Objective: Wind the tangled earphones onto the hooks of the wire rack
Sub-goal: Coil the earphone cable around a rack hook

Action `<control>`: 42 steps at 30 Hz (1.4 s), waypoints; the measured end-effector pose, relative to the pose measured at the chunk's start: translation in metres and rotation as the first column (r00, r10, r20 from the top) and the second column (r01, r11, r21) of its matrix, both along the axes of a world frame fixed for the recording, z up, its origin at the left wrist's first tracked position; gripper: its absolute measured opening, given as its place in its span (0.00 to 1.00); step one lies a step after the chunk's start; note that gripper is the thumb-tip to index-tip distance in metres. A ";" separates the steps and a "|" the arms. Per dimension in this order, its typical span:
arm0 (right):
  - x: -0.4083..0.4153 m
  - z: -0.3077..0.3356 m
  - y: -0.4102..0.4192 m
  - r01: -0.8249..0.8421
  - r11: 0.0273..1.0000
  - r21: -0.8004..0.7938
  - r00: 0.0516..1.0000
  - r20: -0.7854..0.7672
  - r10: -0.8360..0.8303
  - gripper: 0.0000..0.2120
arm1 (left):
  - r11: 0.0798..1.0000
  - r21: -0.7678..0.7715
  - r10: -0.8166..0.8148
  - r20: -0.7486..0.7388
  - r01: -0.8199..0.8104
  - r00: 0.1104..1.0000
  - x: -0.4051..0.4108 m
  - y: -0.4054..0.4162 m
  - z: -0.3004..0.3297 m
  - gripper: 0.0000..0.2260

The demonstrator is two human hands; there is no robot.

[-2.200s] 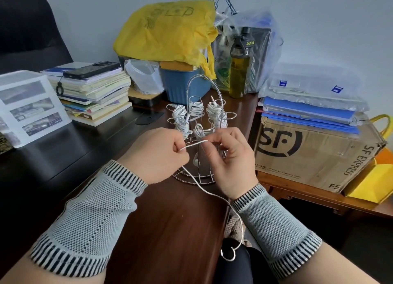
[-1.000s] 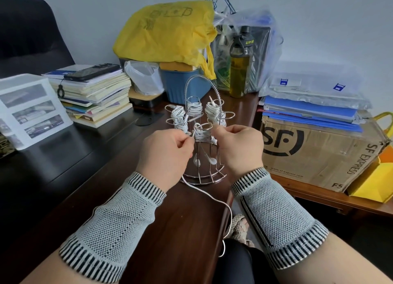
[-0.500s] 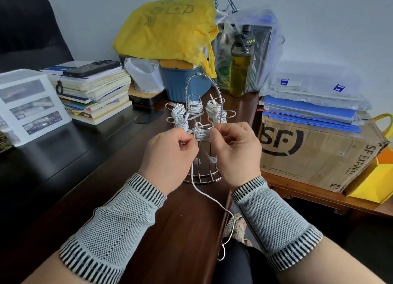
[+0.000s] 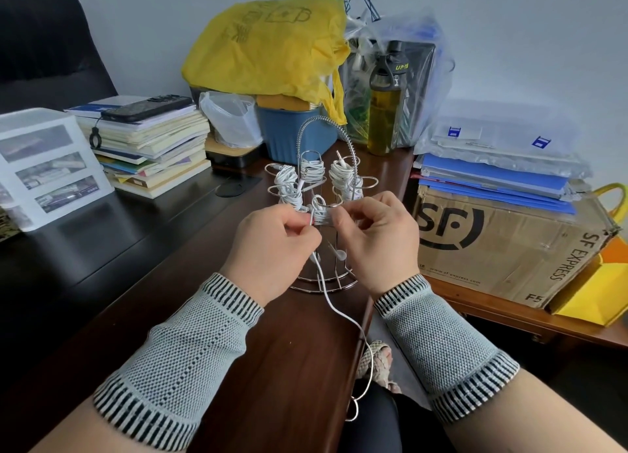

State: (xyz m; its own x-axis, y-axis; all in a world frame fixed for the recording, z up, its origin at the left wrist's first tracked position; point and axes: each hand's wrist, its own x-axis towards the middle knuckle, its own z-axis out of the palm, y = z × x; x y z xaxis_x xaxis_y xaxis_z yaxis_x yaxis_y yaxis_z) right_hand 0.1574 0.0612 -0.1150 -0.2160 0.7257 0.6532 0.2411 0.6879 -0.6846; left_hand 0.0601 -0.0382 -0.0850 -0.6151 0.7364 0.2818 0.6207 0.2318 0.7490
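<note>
wire rack [image 4: 326, 167]: shiny metal | desk [image 4: 289, 350]: glossy wood | box [image 4: 509, 245]: matt cardboard | wrist sleeves [image 4: 183, 354]: knit cloth

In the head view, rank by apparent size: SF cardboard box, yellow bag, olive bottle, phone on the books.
1. SF cardboard box
2. yellow bag, not much smaller than the box and farther from the camera, so unsure
3. olive bottle
4. phone, near the bottle's size

A single wide-angle view was taken from the wearer's head, angled forward and down along the right edge of a dark wooden desk [image 4: 289, 350]. Both forearms were framed close at the bottom, a wire rack [image 4: 323, 181] sat near centre, and the clutter along the desk's far edge was seen against a wall.
</note>
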 end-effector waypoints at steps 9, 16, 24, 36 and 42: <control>0.004 -0.003 0.002 -0.052 0.998 0.039 0.998 -0.041 0.054 0.06 | 0.995 -0.099 -0.040 -0.109 0.029 0.993 0.004 -0.003 0.006 0.02; 0.007 -0.006 -0.009 -0.305 0.933 0.191 0.952 0.031 0.305 0.12 | 0.991 -0.134 -0.050 -0.392 -0.003 0.919 0.013 -0.011 0.009 0.04; 0.005 -0.014 -0.003 -0.252 0.954 0.164 0.966 -0.009 0.257 0.06 | 0.978 -0.194 -0.131 -0.264 0.080 0.956 0.002 -0.013 0.019 0.05; 0.001 -0.008 -0.010 -0.232 0.947 -0.224 0.949 -0.266 0.169 0.04 | 0.976 0.178 -0.147 0.092 0.129 0.985 -0.001 0.000 0.028 0.05; -0.002 0.006 -0.013 -0.158 0.904 -0.397 0.970 -0.233 0.067 0.09 | 0.996 0.053 0.087 -0.259 -0.076 0.962 0.002 0.015 0.030 0.14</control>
State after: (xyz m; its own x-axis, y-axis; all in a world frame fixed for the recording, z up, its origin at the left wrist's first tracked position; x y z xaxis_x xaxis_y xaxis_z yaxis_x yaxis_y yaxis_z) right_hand 0.1553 0.0484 -0.1091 -0.2040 0.9173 0.3419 -0.0011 0.3490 -0.9371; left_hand 0.0626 -0.0232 -0.0549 -0.5735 0.6712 0.4697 0.7761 0.2614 0.5739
